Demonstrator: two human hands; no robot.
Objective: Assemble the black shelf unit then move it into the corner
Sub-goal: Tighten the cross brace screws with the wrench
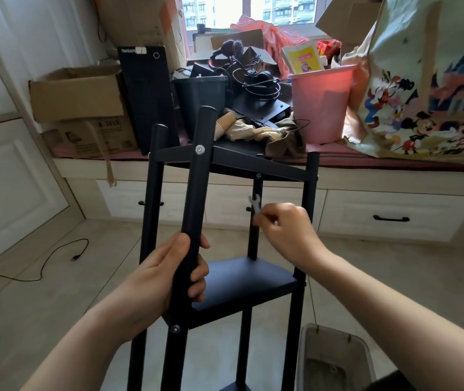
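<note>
Here my left hand [165, 273] is wrapped tight round the nearest post [195, 198] of the black shelf unit [242, 280], which stands on the floor in front of me, tilted a little toward me. My right hand [287, 232] pinches a small silvery spanner [255, 204], blurred, held up beside the rear post [256, 221], between the upper shelf [253, 162] and the lower one. A pink bucket [319, 105] sits on the window seat behind.
</note>
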